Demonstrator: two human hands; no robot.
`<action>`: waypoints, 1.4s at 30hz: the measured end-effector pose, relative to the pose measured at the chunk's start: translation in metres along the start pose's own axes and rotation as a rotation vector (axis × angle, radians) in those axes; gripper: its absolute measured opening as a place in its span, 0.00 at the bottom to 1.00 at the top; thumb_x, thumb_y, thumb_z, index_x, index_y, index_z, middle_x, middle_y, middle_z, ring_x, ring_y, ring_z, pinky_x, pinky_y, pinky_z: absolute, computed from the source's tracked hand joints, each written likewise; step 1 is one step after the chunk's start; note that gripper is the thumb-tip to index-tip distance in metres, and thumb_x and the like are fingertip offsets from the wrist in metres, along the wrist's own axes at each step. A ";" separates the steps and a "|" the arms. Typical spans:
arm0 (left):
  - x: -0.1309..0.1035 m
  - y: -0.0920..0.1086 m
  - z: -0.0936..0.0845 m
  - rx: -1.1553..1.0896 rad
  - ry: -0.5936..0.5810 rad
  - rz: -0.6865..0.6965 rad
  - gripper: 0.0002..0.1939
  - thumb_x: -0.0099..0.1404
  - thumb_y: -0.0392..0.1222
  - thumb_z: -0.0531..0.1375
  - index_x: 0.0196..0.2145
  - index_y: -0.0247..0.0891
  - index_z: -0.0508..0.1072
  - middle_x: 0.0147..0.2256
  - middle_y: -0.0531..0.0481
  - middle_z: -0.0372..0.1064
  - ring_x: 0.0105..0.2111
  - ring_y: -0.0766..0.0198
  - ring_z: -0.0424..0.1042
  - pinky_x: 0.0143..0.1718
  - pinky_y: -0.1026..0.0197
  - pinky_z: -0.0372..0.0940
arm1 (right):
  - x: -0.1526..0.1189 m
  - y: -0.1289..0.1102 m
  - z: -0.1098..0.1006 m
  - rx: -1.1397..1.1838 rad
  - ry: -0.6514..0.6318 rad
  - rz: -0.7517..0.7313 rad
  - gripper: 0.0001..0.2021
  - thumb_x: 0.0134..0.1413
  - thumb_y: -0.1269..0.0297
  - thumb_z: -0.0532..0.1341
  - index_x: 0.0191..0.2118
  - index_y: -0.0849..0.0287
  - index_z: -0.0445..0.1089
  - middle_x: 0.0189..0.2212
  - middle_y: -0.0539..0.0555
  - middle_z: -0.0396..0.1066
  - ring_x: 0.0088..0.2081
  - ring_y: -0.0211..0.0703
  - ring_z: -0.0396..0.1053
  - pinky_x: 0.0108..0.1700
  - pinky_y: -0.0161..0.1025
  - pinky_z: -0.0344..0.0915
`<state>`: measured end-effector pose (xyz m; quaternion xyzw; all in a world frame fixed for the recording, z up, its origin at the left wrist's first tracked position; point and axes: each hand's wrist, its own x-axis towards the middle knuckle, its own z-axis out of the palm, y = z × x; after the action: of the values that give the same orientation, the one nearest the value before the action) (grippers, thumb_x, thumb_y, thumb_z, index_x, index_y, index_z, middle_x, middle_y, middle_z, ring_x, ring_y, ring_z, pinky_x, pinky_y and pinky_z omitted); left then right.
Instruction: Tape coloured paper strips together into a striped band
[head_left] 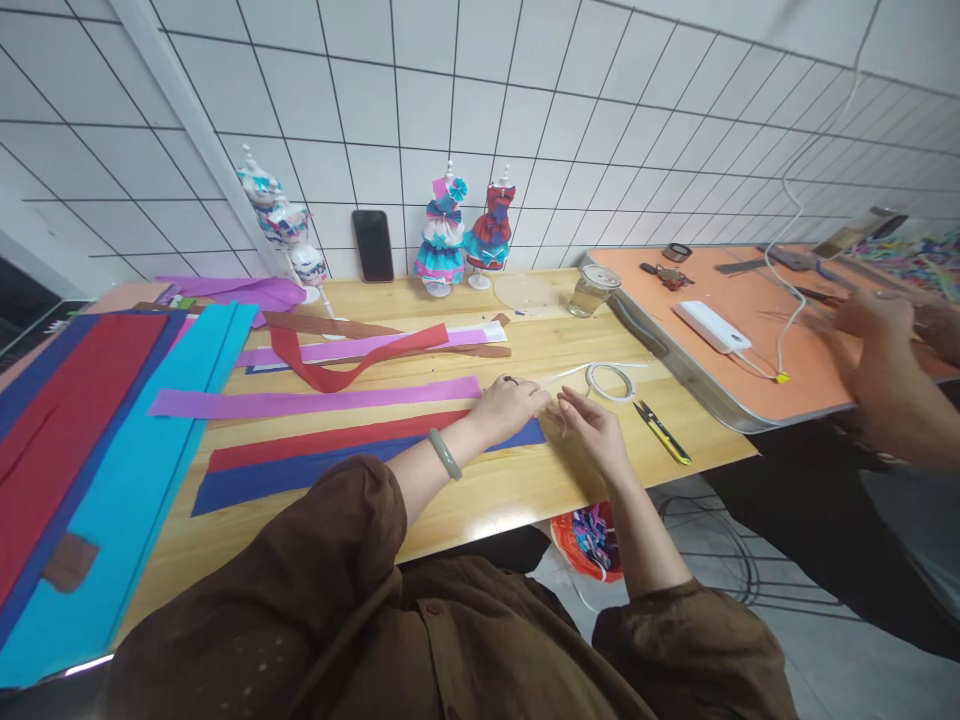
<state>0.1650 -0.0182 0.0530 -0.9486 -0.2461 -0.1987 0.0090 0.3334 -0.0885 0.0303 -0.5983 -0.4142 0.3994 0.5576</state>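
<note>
My left hand [511,408], with a jade-coloured bangle [445,455] on its wrist, is closed in a pinch over the right ends of a red strip [337,437] and a blue strip [300,472]. Close beside it, my right hand [596,430] also pinches, fingertips almost meeting the left ones. What the fingertips hold is too small to make out. Behind the right hand lies a roll of white tape [631,382] with a loose end. Yellow-handled thread snips [663,432] rest to its right. A purple strip [322,402] runs along behind the red one.
Wide red [75,440] and turquoise sheets [157,440] cover the table's left. Doll-size dresses on stands [440,235], a phone [373,246] and a glass jar [595,292] stand at the back. A co-worker's hands [877,315] are over the orange table [810,365]. An orange bag of scraps [589,540] sits below.
</note>
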 end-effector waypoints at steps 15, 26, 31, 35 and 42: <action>-0.019 0.038 0.004 0.201 0.118 0.257 0.12 0.65 0.31 0.46 0.37 0.35 0.69 0.31 0.44 0.66 0.36 0.60 0.66 0.42 0.53 0.55 | 0.089 -0.027 -0.028 0.676 0.172 0.313 0.11 0.59 0.77 0.47 0.30 0.62 0.62 0.22 0.49 0.67 0.24 0.31 0.70 0.31 0.31 0.72; -0.039 0.061 -0.007 0.280 -0.007 0.186 0.24 0.65 0.33 0.46 0.59 0.38 0.56 0.35 0.39 0.71 0.39 0.54 0.68 0.46 0.46 0.50 | 0.082 -0.089 -0.044 0.605 0.193 -0.155 0.04 0.53 0.73 0.57 0.34 0.59 0.68 0.20 0.44 0.63 0.19 0.26 0.60 0.24 0.26 0.63; -0.030 0.084 -0.026 0.191 -0.034 0.277 0.20 0.64 0.31 0.46 0.51 0.36 0.65 0.28 0.42 0.71 0.30 0.57 0.68 0.41 0.50 0.51 | 0.076 -0.105 -0.007 0.508 0.082 -0.150 0.04 0.50 0.72 0.60 0.34 0.60 0.67 0.20 0.43 0.62 0.19 0.26 0.59 0.24 0.27 0.62; -0.029 0.100 -0.040 0.128 -0.063 0.315 0.14 0.62 0.28 0.46 0.41 0.31 0.69 0.24 0.43 0.69 0.25 0.60 0.67 0.34 0.54 0.52 | 0.053 -0.134 0.035 0.347 -0.178 -0.191 0.09 0.49 0.67 0.63 0.38 0.60 0.68 0.23 0.45 0.65 0.22 0.28 0.63 0.26 0.29 0.64; -0.094 0.080 -0.071 -0.292 -0.163 0.098 0.13 0.63 0.35 0.51 0.45 0.36 0.68 0.27 0.47 0.71 0.28 0.59 0.71 0.31 0.57 0.59 | -0.034 -0.157 0.082 -0.140 -0.679 -0.349 0.15 0.58 0.61 0.55 0.49 0.60 0.66 0.27 0.49 0.68 0.26 0.32 0.66 0.31 0.33 0.65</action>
<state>0.1014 -0.1404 0.0893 -0.9637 -0.1678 -0.1542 -0.1393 0.2369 -0.0877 0.1823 -0.3892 -0.6969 0.4449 0.4062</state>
